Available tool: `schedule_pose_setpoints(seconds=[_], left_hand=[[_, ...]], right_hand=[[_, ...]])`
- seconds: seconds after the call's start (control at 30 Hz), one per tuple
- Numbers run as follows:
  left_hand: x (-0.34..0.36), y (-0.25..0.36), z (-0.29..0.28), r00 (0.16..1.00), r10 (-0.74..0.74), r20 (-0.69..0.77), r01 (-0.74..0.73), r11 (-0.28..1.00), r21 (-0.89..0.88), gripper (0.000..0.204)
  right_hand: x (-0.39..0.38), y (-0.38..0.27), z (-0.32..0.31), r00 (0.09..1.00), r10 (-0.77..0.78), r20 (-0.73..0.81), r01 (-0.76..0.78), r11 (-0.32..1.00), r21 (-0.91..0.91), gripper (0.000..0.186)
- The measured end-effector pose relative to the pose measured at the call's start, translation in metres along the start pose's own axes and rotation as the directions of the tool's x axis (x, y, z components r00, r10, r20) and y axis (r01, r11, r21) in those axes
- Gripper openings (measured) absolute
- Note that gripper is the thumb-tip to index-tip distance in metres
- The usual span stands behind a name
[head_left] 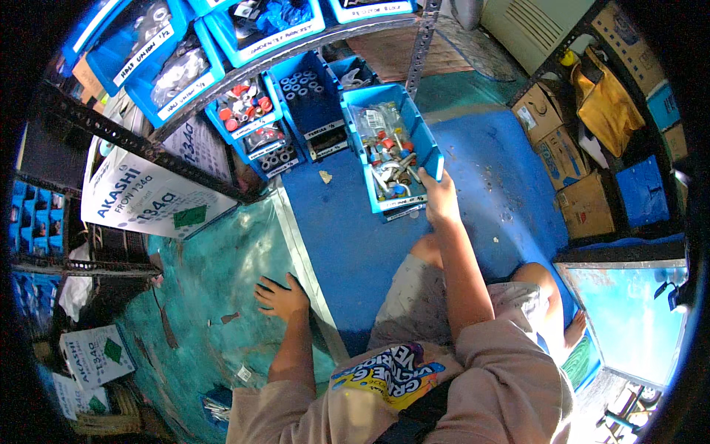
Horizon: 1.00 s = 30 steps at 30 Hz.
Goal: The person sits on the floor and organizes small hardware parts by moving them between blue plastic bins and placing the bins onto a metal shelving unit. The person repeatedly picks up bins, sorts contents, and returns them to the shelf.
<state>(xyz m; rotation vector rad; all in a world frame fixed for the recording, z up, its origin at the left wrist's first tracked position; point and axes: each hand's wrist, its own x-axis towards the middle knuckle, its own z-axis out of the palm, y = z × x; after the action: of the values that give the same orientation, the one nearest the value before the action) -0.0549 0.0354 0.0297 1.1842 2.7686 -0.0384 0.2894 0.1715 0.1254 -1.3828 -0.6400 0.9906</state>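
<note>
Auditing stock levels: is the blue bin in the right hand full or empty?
Partly filled: small parts and a clear packet lie inside the blue bin, with bare inner wall showing above them.

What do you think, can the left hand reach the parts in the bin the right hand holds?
Probably yes: the bin is open on top, the right hand covers only its near right corner, and nothing visible blocks the left hand.

"What do you count?"
"1 left hand (283, 298), 1 right hand (441, 198), 1 held blue bin (425, 140)."
"Beside the left edge of the floor (214, 274)?"
"2 small white boxes (97, 356)."
"Past its right edge?"
"1 gold bag (610, 101)."
</note>
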Motion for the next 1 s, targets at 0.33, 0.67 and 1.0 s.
schedule_pose_setpoints(seconds=[0.33, 0.67, 1.0], left_hand=[[0.001, 0.000, 0.001, 1.000, 0.009, 0.018, -0.009, 1.000, -0.016, 0.078], [0.003, -0.001, 0.002, 1.000, 0.005, -0.005, -0.005, 1.000, -0.001, 0.080], [0.003, 0.001, -0.001, 1.000, 0.006, -0.025, -0.007, 0.999, -0.041, 0.081]], right_hand=[[-0.022, -0.032, -0.009, 0.988, 0.034, 0.149, -0.082, 0.941, 0.328, 0.021], [0.053, -0.055, 0.088, 0.963, -0.025, 0.268, -0.098, 0.894, 0.438, 0.016], [0.155, -0.055, 0.191, 0.904, -0.213, 0.372, 0.058, 0.920, 0.387, 0.016]])
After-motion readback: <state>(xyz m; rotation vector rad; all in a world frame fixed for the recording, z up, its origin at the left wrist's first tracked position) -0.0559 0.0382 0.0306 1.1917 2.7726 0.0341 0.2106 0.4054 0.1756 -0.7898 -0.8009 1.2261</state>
